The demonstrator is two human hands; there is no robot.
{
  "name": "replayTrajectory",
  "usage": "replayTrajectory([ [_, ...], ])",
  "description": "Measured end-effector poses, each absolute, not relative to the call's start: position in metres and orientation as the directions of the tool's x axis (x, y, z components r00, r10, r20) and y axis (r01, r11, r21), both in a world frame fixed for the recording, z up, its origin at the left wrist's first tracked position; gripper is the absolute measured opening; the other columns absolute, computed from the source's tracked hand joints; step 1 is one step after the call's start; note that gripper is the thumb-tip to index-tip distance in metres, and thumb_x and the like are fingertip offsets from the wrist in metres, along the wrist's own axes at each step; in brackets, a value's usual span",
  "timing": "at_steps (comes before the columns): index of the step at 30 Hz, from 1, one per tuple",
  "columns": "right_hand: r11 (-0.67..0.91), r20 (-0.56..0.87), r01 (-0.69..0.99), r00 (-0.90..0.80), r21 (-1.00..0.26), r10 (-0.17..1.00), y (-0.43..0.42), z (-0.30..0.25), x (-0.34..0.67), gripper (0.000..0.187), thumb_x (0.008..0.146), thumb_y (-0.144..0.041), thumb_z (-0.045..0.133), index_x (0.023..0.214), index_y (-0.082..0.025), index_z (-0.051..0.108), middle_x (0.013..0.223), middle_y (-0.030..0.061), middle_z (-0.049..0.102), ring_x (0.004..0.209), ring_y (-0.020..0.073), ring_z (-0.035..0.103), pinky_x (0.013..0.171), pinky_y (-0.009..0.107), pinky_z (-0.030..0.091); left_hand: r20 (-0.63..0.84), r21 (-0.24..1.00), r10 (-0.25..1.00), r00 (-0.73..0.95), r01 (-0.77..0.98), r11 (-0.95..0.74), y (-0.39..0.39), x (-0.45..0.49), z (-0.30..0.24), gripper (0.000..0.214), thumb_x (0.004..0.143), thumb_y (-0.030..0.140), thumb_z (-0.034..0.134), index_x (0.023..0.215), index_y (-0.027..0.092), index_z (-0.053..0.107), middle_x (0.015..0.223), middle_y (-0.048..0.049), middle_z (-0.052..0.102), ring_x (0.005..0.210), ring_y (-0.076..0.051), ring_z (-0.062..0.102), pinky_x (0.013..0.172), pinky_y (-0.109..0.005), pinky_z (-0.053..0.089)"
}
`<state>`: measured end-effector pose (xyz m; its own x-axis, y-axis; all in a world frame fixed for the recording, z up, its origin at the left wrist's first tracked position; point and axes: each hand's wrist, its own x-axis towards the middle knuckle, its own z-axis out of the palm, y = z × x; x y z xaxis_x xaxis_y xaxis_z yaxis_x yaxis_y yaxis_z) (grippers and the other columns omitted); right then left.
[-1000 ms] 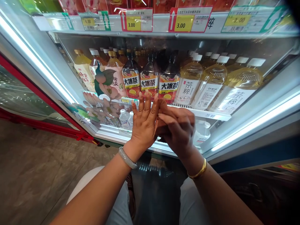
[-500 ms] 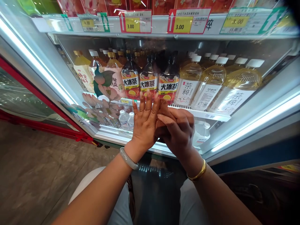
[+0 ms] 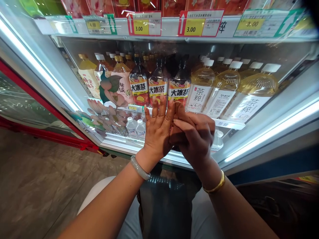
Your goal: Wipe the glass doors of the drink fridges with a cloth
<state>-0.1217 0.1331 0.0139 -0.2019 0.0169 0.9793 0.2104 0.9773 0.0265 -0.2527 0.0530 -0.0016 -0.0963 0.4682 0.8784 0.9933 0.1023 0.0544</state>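
Observation:
My left hand (image 3: 158, 132) is held up with its back to me and its fingers spread. A pale bangle (image 3: 140, 168) circles that wrist. Close against its thumb side, my right hand (image 3: 198, 136) has its fingers bent and pressed around a dark brown, cloth-like piece (image 3: 178, 111). What exactly this piece is I cannot make out, and the left thumb is hidden behind it. On the right wrist sits a gold bangle (image 3: 216, 183). Beyond my fingers stand dark bottles of iced tea (image 3: 158, 84) with yellow and red labels; whether my left fingertips touch anything is unclear.
Clear-yellow tea bottles (image 3: 225, 88) line the right of the shelf, pink-labelled bottles (image 3: 122, 83) the left. Small water bottles (image 3: 131, 126) stand below. A price-tagged shelf edge (image 3: 171, 21) runs above. A flower decal (image 3: 109, 94) overlaps the left side. Brown floor (image 3: 54, 172) lies lower left.
Both hands have shifted a little to the right together, keeping nearly the same pose. The brown piece has moved with them. The bottles have stayed put.

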Motion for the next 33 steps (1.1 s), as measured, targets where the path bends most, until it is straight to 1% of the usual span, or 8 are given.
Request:
replayTrajectory([
  [3,0.983,0.991,0.181,-0.133,-0.002,0.026,0.138,0.024,-0.113,0.026,0.088,-0.028,0.075,0.113,-0.026,0.071,0.120,0.0073,0.072,0.113,0.0247,0.067,0.101,0.044,0.055,0.889,0.046,0.450,-0.086,0.994,0.099,0.057,-0.250,0.002,0.073,0.107,0.030,0.036,0.168,0.023,-0.003,0.176,-0.0065,-0.005,0.164,-0.023,-0.005,0.133,-0.052,-0.005],
  [7,0.971,0.996,0.231,-0.038,-0.065,0.076,0.144,0.033,-0.104,0.023,0.088,-0.031,0.074,0.111,-0.027,0.072,0.120,0.0073,0.072,0.111,0.0285,0.069,0.099,0.051,0.054,0.882,0.046,0.464,-0.079,0.996,0.083,0.059,-0.245,0.007,0.077,0.105,0.026,0.040,0.168,0.023,-0.004,0.176,-0.0068,-0.007,0.164,-0.029,-0.005,0.132,-0.058,-0.002],
  [12,0.970,0.987,0.243,-0.160,0.033,0.007,0.141,0.019,-0.107,0.024,0.089,-0.030,0.074,0.113,-0.027,0.072,0.119,0.0071,0.073,0.111,0.0254,0.068,0.100,0.045,0.057,0.876,0.066,0.475,-0.081,0.997,0.048,0.063,-0.240,0.010,0.077,0.105,0.028,0.040,0.168,0.025,-0.004,0.177,-0.0055,-0.004,0.164,-0.028,-0.004,0.133,-0.057,-0.005],
  [14,0.973,0.985,0.227,-0.175,0.029,0.011,0.143,0.020,-0.102,0.023,0.090,-0.029,0.074,0.113,-0.028,0.072,0.119,0.0063,0.074,0.111,0.0248,0.069,0.100,0.044,0.057,0.882,0.063,0.464,-0.081,0.997,0.054,0.065,-0.238,0.011,0.077,0.105,0.026,0.039,0.168,0.025,-0.004,0.177,-0.0051,-0.004,0.164,-0.026,-0.006,0.133,-0.056,-0.006],
  [20,0.959,0.998,0.276,-0.009,-0.060,0.065,0.158,0.036,-0.080,0.025,0.087,-0.032,0.075,0.111,-0.026,0.074,0.120,0.0075,0.073,0.111,0.0292,0.069,0.097,0.051,0.054,0.888,0.060,0.455,-0.071,0.997,0.038,0.073,-0.230,0.015,0.078,0.104,0.026,0.041,0.168,0.023,-0.004,0.176,-0.0071,-0.005,0.163,-0.028,-0.009,0.132,-0.058,-0.007],
  [27,0.966,0.987,0.256,-0.162,0.038,0.004,0.154,0.024,-0.083,0.024,0.089,-0.029,0.075,0.113,-0.028,0.071,0.118,0.0061,0.073,0.109,0.0241,0.068,0.099,0.043,0.057,0.884,0.067,0.462,-0.066,0.998,0.013,0.081,-0.220,0.014,0.075,0.106,0.031,0.038,0.168,0.025,-0.004,0.176,-0.0063,0.000,0.163,-0.027,-0.007,0.133,-0.056,-0.007],
  [29,0.970,0.993,0.243,-0.114,0.013,0.015,0.160,0.029,-0.075,0.026,0.087,-0.029,0.077,0.112,-0.028,0.071,0.120,0.0050,0.074,0.108,0.0243,0.070,0.097,0.044,0.057,0.885,0.066,0.462,-0.063,0.998,0.010,0.082,-0.217,0.016,0.076,0.106,0.028,0.039,0.168,0.024,-0.005,0.176,-0.0066,-0.002,0.163,-0.027,-0.008,0.132,-0.057,-0.007],
  [33,0.959,0.999,0.278,0.006,-0.053,0.053,0.172,0.039,-0.058,0.031,0.086,-0.038,0.079,0.113,-0.025,0.073,0.118,0.0081,0.073,0.112,0.0297,0.069,0.097,0.051,0.055,0.885,0.055,0.463,-0.055,0.998,0.014,0.086,-0.212,0.018,0.079,0.105,0.028,0.041,0.168,0.023,-0.006,0.175,-0.0071,-0.004,0.162,-0.027,-0.008,0.132,-0.058,-0.008],
])
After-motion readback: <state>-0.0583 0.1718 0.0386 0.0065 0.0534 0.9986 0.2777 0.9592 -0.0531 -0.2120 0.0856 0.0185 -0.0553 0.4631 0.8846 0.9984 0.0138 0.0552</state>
